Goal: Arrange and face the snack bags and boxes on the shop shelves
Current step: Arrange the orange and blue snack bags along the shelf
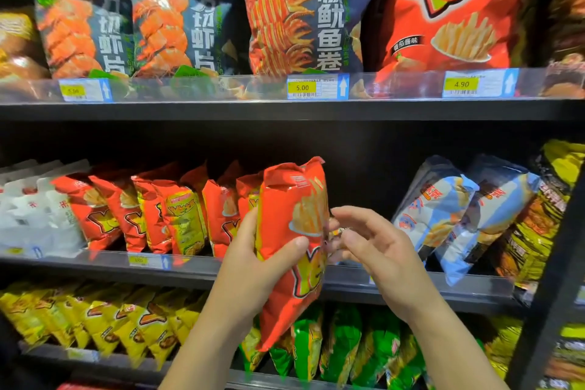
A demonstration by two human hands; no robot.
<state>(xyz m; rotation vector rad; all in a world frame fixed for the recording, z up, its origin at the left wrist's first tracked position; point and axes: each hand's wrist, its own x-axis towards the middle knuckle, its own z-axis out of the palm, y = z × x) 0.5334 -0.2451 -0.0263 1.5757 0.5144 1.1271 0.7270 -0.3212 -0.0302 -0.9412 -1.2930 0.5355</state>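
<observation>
**Red chip bag in my left hand, at the middle shelf**

My left hand point(262, 266) grips a red chip bag point(292, 225) round its left edge, with the thumb pressed across the front and the fingers behind. The bag stands nearly upright, facing me. Its top is level with the middle shelf point(95, 267) and its bottom hangs below the shelf's front rail. My right hand point(376, 250) sits beside the bag's right edge, fingers loosely spread and holding nothing (I cannot tell whether the fingertips touch the bag). Just left of the bag stands a row of matching red bags point(177, 215), with white bags point(34, 218) beyond them. Blue-and-white bags point(443, 209) lean to the right. Yellow bags point(95, 320) and green bags point(342, 345) fill the shelf below. Above, larger bags point(300, 9) stand behind price tags point(316, 87).
</observation>
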